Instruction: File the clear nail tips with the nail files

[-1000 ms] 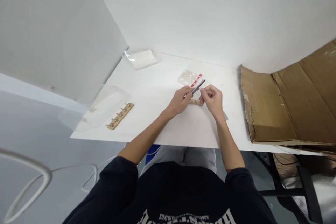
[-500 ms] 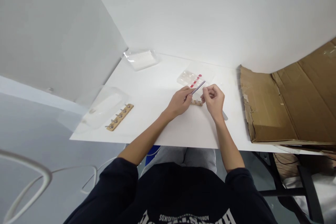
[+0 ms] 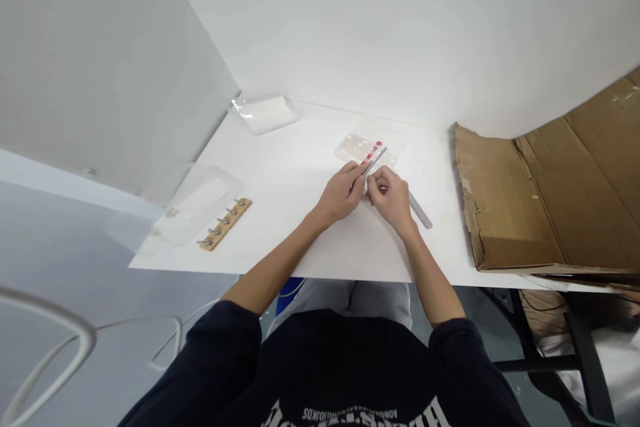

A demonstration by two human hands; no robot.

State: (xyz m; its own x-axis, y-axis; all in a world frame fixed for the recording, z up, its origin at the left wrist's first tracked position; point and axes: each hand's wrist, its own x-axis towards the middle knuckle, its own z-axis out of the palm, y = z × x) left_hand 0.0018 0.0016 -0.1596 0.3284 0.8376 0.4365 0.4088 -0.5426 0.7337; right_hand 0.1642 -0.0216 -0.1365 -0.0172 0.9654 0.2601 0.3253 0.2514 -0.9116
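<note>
My left hand (image 3: 343,193) is closed around a thin purplish stick (image 3: 378,159) that slants up and to the right from its fingers. Close beside it, my right hand (image 3: 393,199) pinches with thumb and forefinger near the stick's lower part; whatever lies between those fingertips is too small to make out. Beneath both hands a bit of a wooden strip (image 3: 367,202) shows, mostly covered. A flat grey strip (image 3: 420,211) with a rounded end lies on the table, partly behind my right hand. Beyond the hands rests a clear plastic pack with red marks (image 3: 357,149).
A wooden strip with several metal pegs (image 3: 226,224) lies to the left beside a clear plastic package (image 3: 193,207). Another clear package (image 3: 267,113) sits at the back left corner. An open cardboard box (image 3: 515,207) stands on the right. White walls border the table (image 3: 280,200).
My right hand has moved left, up to my left hand, and now covers most of the wooden strip below. More of the grey strip shows. My left hand keeps the stick.
</note>
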